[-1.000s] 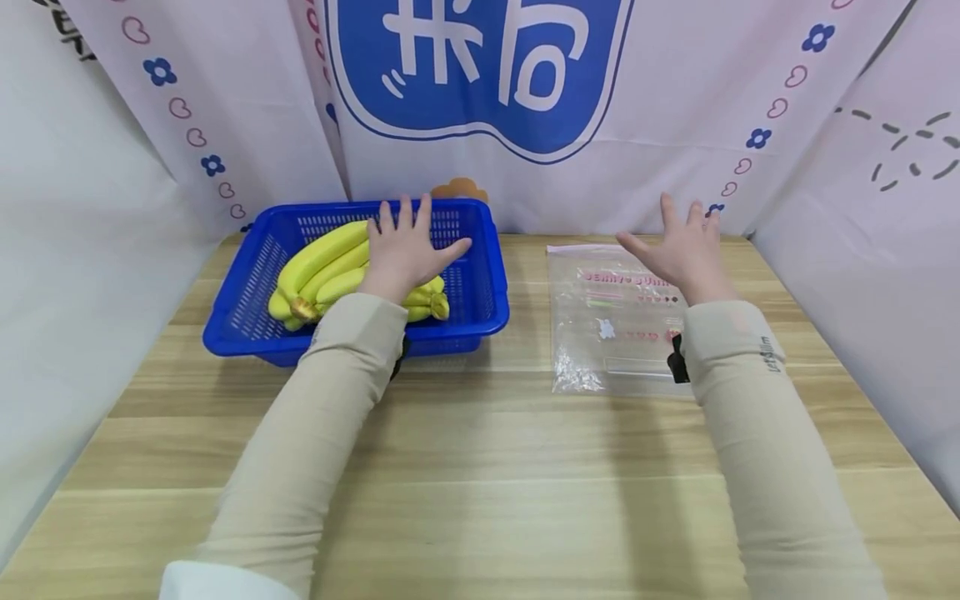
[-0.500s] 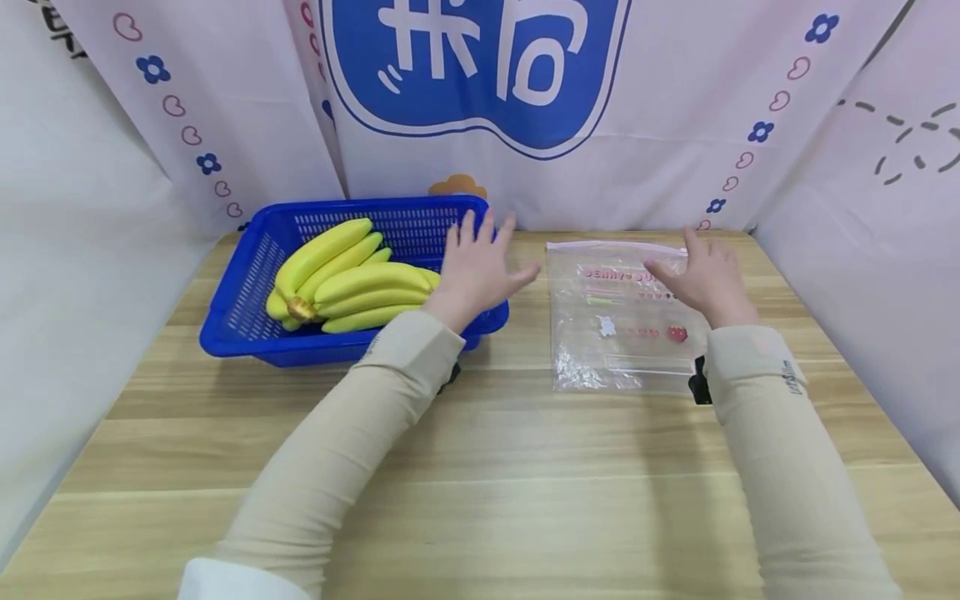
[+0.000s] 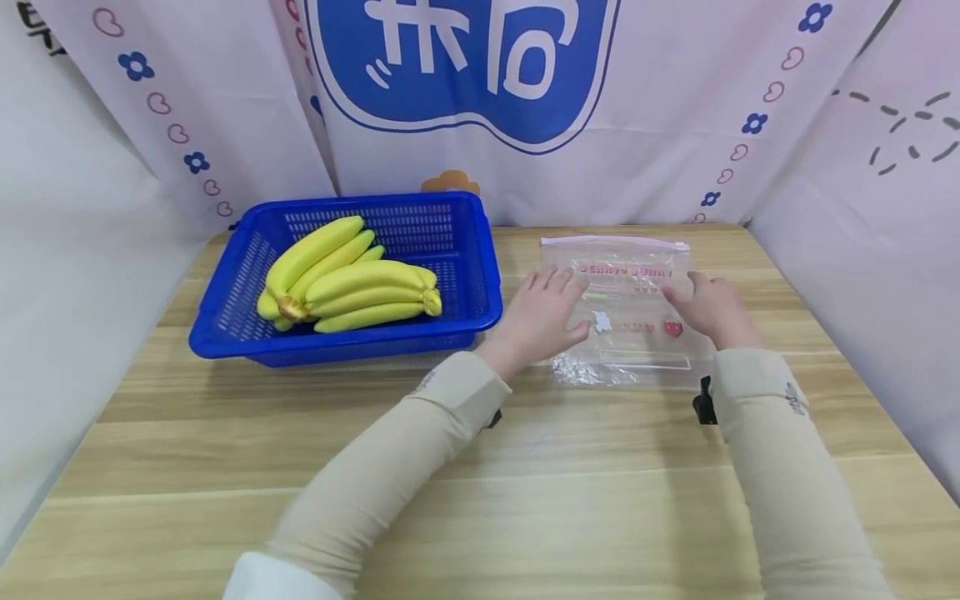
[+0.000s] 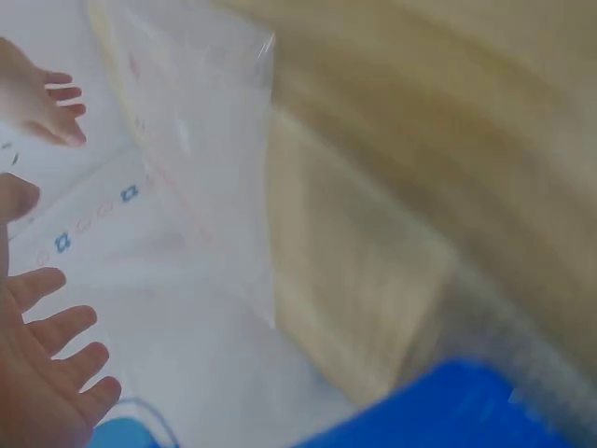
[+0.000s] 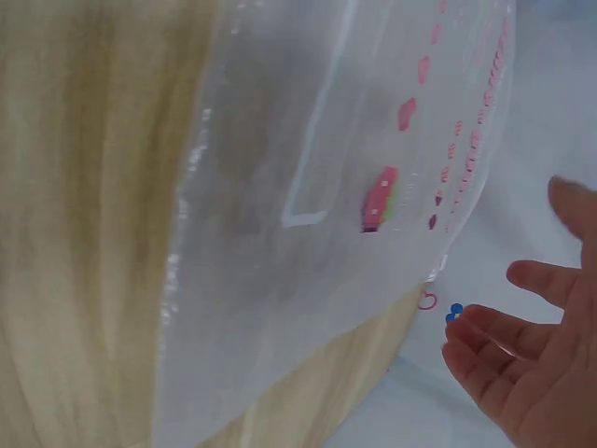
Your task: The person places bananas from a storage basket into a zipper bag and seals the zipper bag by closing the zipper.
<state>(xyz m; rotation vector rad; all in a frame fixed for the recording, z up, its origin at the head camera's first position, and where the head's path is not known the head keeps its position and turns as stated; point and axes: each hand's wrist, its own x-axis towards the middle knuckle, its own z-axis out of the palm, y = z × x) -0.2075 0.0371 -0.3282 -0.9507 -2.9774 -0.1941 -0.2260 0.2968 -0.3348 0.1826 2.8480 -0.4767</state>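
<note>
A clear zip bag (image 3: 637, 342) with pink print and a pinkish zip strip lies flat at the back right of the table. My left hand (image 3: 538, 321) is over the bag's left edge, fingers spread and holding nothing. Above its right side is my right hand (image 3: 716, 310), fingers relaxed and likewise without anything in them. In the right wrist view the right hand (image 5: 532, 345) appears apart from the bag (image 5: 270, 280). Blurred in the left wrist view, the left hand (image 4: 51, 364) has its fingers separated.
A blue plastic basket (image 3: 480, 321) stands at the back left with bunches of bananas (image 3: 367, 293) inside. The wood-grain table (image 3: 570, 517) meets white printed cloth (image 3: 645, 167) at the back and sides.
My left hand has moved right from over the basket to the bag's left edge. The right hand has shifted slightly right and nearer. Basket, bananas and bag stay put.
</note>
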